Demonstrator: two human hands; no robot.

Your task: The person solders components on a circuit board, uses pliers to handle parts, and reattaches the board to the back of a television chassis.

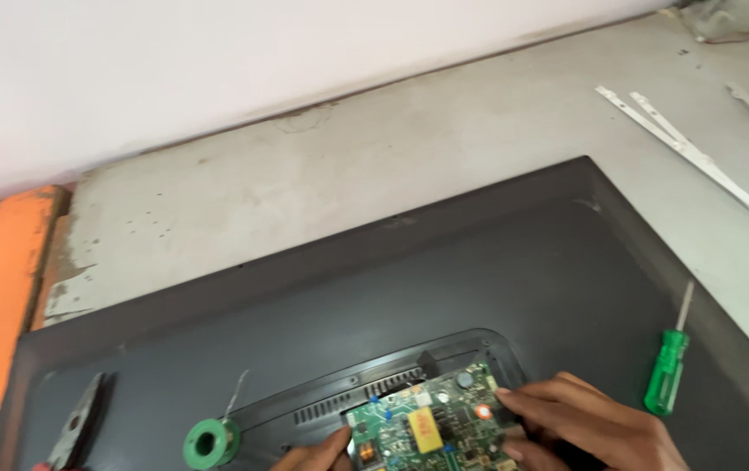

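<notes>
— Item nearest: green circuit board [427, 427], seated in the open recess of a dark television back panel [444, 270]?
— Yes. Right hand [584, 423] fingers pinch its right edge; left hand [318, 455] fingers touch its left edge, grip unclear.
— Also listed?
— Green screwdriver [668, 371], solder spool [209, 443], pliers [78, 423]. Board unsecured as far as visible.

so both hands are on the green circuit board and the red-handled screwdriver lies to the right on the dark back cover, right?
Not quite: the head view shows the screwdriver has a green handle, not red. Otherwise right: the left hand and right hand touch the green circuit board on the dark back cover.
</notes>
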